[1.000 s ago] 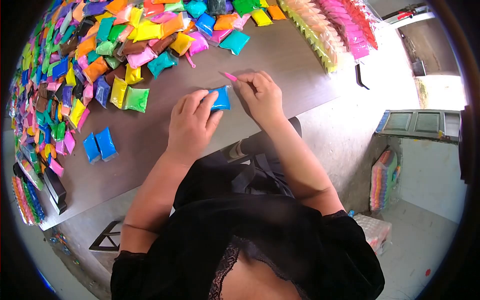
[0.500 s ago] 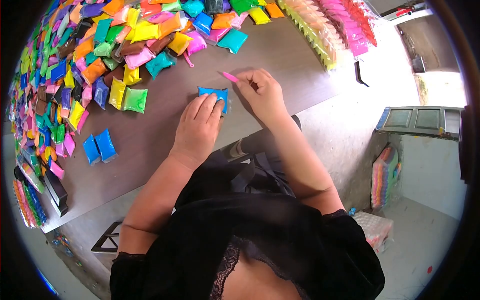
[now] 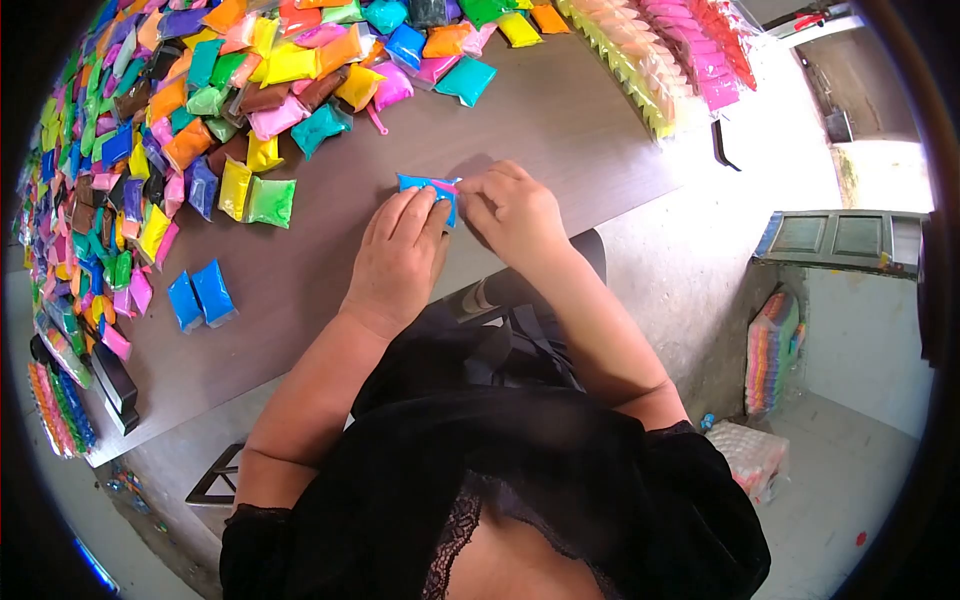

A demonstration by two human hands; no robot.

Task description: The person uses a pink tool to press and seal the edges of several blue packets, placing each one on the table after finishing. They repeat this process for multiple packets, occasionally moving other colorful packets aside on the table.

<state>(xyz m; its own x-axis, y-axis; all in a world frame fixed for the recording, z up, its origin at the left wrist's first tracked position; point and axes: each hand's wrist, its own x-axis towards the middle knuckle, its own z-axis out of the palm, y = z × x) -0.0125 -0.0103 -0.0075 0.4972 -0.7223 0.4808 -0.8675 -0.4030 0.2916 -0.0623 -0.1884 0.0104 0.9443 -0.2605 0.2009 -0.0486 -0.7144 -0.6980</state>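
This is the head view. The pink stick has just moved in from the right side, and its tip is now over the blue packet. That brings both hands to the same packet, where a moment ago only one was on it.

The left hand is half closed. Its fingers are bent over the blue packet and have hold of it near the front edge of the bench. The thumb is mostly hidden, so I cannot tell how hard it squeezes. The right hand is nearly closed, with the thumb and first finger pinched together at the back end of the pink stick. I cannot tell if the tip touches the packet or is just above it.

The blue packet lies on the bench, mostly under the left hand, with its far edge showing. Off to the left, two more blue packets lie side by side. A yellow packet and a green packet sit next to each other at the edge of a big, messy pile of bright packets. A little pink handle pokes out from that pile. At the far right side of the bench are long rows of wrapped things in yellow, peach, pink and red.
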